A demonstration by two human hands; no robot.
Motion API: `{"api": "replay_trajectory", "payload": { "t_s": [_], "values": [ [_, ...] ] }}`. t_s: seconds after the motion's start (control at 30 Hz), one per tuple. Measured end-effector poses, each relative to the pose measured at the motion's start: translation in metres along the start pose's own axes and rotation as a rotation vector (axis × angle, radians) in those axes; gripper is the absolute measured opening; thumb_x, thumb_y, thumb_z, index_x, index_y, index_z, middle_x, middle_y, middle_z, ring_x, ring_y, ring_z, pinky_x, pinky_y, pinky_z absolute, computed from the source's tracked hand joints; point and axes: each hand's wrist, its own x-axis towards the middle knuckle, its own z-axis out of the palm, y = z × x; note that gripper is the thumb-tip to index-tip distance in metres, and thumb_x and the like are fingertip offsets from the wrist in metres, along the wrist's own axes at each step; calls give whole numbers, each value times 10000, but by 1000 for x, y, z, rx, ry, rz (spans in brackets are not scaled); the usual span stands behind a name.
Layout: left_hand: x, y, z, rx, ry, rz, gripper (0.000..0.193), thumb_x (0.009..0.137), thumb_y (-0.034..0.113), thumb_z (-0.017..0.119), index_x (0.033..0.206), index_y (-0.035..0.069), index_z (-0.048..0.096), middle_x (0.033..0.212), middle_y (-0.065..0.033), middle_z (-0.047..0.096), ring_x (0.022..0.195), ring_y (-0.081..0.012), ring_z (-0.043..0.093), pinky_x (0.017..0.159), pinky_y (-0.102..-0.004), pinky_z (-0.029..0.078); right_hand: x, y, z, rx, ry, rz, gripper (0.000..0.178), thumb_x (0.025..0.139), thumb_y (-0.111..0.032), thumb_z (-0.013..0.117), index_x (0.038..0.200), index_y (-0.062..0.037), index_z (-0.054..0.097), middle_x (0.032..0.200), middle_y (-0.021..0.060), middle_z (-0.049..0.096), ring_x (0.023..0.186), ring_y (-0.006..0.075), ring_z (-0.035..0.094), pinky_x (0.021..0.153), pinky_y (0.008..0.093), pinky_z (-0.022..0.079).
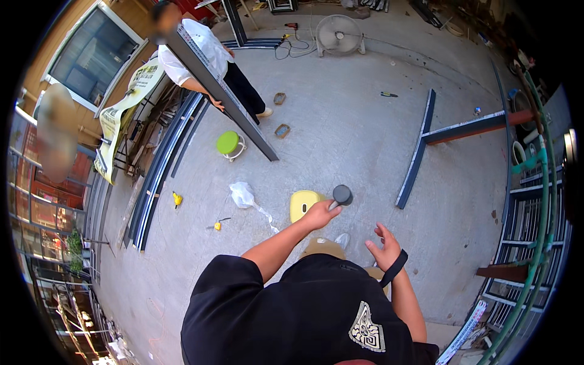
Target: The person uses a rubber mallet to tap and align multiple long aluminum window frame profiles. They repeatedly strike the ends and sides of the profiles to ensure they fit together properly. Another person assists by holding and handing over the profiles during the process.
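My left hand [319, 215] is wrapped around the light handle of what looks like a rubber mallet [343, 194]. Its round, dark grey head points away from me, above the concrete floor. Just beyond that hand stands a low yellow stool [302, 203] with a slot in its top. My right hand [385, 250] hangs in the air to the right, fingers apart and holding nothing; a black band [395, 267] circles that wrist.
At the far left a person in a white shirt holds a long dark metal beam [225, 97] on end. Nearby are a green stool [229, 142], a plastic bag [242, 194] and stacked profiles [159, 173]. A T-shaped frame [418, 146] lies right; a fan [340, 34] stands behind.
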Motion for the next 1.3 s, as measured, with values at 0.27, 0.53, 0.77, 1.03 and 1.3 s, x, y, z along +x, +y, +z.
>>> {"api": "replay_trajectory", "payload": {
  "t_s": [0.27,0.53,0.77,1.03,1.3],
  "values": [
    [82,142,-30,-584,-144,108,401,1169,348,507,1412,55,635,1403,-82,676,1297,-198,600,1152,-401,458,151,-82,-27,228,-444,-56,524,956,-439,784,1214,7,694,1110,202,776,1030,301,749,923,416,573],
    [148,180,-120,-302,-62,248,575,1101,232,629,1616,42,455,1582,-145,539,1477,-265,503,1229,-430,398,287,-77,-88,472,-213,-88,292,1033,-351,691,1082,-64,710,890,98,720,846,196,702,787,407,550],
    [172,77,-269,-664,807,-180,637,1078,354,672,1591,38,467,1447,-155,604,1289,-247,619,1095,-412,520,360,108,-153,-73,203,265,280,989,-337,727,1064,-68,755,870,183,756,802,362,724,735,490,551],
    [243,34,-458,-20,1516,-260,1181,850,468,913,1689,-12,233,1624,-290,388,1489,-380,446,1238,-483,362,187,314,-208,-105,-79,1263,324,1004,-301,658,809,-44,642,662,175,624,540,324,648,541,506,537],
    [296,-41,-578,-231,1474,19,1076,859,295,943,1616,-13,244,1544,-210,485,1406,-297,520,1189,-419,422,175,252,-203,-540,-428,584,268,980,-240,665,775,-70,637,633,119,614,520,278,611,538,468,516]
  ]
}}
